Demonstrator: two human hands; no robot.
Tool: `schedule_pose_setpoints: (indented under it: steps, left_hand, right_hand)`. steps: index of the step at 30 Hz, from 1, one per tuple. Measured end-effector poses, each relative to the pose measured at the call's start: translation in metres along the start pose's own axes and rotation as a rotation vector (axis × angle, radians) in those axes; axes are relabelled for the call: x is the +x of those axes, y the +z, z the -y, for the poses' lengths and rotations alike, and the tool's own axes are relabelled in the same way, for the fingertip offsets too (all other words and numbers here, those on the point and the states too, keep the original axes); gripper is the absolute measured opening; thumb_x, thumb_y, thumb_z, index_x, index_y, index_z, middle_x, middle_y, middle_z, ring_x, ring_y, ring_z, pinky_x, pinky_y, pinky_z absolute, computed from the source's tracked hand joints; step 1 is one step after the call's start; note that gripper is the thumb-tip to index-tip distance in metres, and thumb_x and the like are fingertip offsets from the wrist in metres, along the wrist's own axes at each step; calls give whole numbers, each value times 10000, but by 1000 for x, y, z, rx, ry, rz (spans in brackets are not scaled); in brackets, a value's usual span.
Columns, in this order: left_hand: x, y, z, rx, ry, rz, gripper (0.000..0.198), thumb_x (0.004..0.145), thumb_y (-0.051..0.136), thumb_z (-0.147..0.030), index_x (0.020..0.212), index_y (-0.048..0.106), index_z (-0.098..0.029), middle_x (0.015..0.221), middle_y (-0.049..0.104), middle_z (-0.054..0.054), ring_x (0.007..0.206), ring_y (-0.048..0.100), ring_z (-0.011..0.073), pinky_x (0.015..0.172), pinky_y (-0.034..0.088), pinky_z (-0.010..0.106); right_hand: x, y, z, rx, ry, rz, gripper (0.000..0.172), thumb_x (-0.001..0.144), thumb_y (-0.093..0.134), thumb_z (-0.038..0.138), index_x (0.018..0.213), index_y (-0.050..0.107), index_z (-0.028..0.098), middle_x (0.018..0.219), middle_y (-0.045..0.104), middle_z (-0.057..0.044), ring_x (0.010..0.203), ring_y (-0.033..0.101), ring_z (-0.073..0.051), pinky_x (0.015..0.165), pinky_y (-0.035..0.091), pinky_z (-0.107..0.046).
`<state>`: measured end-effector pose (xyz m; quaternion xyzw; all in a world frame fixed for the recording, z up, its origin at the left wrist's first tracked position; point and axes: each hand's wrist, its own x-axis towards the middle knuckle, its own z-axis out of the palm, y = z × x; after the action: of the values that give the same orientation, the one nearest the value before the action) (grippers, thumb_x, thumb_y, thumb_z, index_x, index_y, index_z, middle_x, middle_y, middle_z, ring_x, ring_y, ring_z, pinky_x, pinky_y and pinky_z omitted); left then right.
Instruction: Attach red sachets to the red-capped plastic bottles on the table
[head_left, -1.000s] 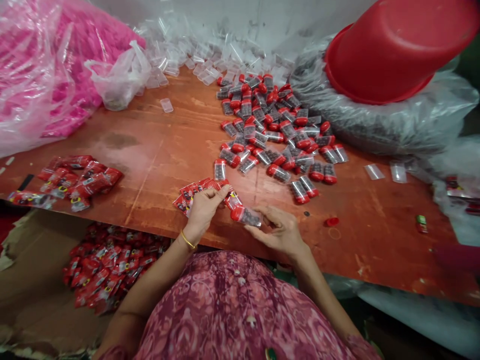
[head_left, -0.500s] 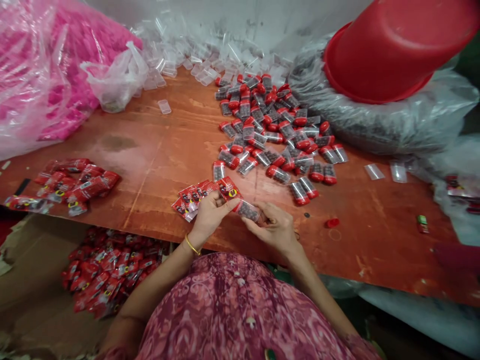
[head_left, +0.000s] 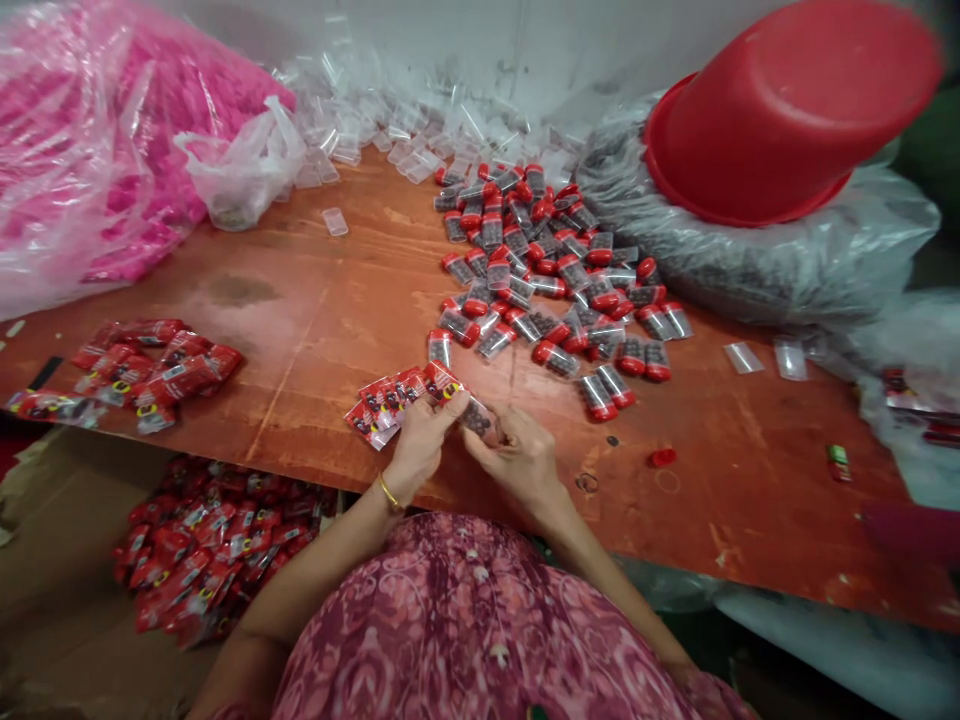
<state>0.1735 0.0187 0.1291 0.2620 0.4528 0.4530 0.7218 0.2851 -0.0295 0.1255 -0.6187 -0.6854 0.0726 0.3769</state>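
Observation:
My left hand (head_left: 421,440) pinches a red printed packet (head_left: 444,382) above the table's near edge. Held in my right hand (head_left: 519,452) is a clear container with dark pieces (head_left: 477,416), its far end against or inside the packet; I cannot tell which. My right fingers hide the container's near end. Under and beside my left hand lie several flat red packets (head_left: 375,410), fanned out. One clear container with a red cap (head_left: 439,350) rests just beyond them. Further back spreads a heap of filled red-capped containers (head_left: 525,250).
Filled red packets (head_left: 161,370) lie at the table's left; more fill a cardboard box (head_left: 67,570) below. Pink items in a plastic bag (head_left: 97,130), empty clear cases (head_left: 420,140) and a red bucket (head_left: 780,120) on a grey bag (head_left: 705,250) line the back. A red cap (head_left: 663,458) lies right.
Both hands have shifted slightly left, with the packet and container tilting more. The fingers of my right hand have closed further around the container's near end.

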Motion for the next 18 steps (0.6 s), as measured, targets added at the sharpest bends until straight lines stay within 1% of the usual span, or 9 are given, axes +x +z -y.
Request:
schedule_pose_setpoints:
  steps: [2,4,6,8,10,13,15,16,18]
  left_hand:
    - [0,1,1,23,5,32,386,479,821,-427,653,645,-132,636,660,3,600,589,122,666,487,269]
    - [-1,0,-1,47,28,48,365,511,808,-423,666,653,-131,671,674,16,626,599,128,678,489,272]
    - [-3,-3,-4,57,21,38,357,519,805,-420,664,651,-132,679,674,19,630,600,128,667,491,269]
    - [-6,-9,-9,61,-18,38,365,511,809,-422,670,650,-134,677,670,18,625,600,130,649,494,268]
    - [-9,-16,-12,99,-52,83,368,515,808,-422,682,654,-132,677,670,18,621,598,130,633,495,264]
    - [-13,-21,-12,229,-34,149,329,552,795,-405,655,648,-128,632,654,5,579,569,113,584,475,237]
    - [-17,-22,-13,291,-3,136,316,556,795,-394,651,646,-132,626,655,-2,571,562,108,582,474,229]
    - [-19,-23,-14,307,8,119,323,547,800,-393,673,654,-134,649,669,4,590,577,115,606,486,235]
    - [-26,-32,-21,326,1,62,383,515,813,-413,740,672,-136,722,705,32,656,626,153,677,518,277]
  right_hand:
    - [2,4,1,39,47,-13,199,804,556,256,980,630,201,644,585,-12,595,537,-157,597,462,-280]
    - [2,5,-1,116,69,3,258,802,572,281,1044,617,205,665,583,-13,618,540,-163,613,470,-291]
    - [0,3,-6,204,79,41,337,803,597,326,1119,588,209,684,575,-6,616,530,-159,595,465,-289]
    - [-3,1,-11,268,66,90,388,809,609,370,1159,568,207,672,553,8,594,509,-149,565,448,-277]
    - [-5,0,-15,298,22,114,359,818,606,399,1117,591,200,633,527,23,570,487,-138,544,428,-263]
    - [-4,7,-11,316,-30,95,259,821,601,427,918,638,189,601,526,24,550,472,-123,534,418,-247]
    - [-1,15,-5,314,-16,88,237,827,589,426,814,629,193,616,554,15,557,486,-118,542,427,-240]
    - [2,17,-2,312,-16,98,237,823,592,431,808,628,198,637,574,10,569,501,-118,552,435,-240]
    - [8,17,-1,292,-28,127,272,793,616,466,880,635,209,712,622,-7,610,537,-130,580,455,-250]
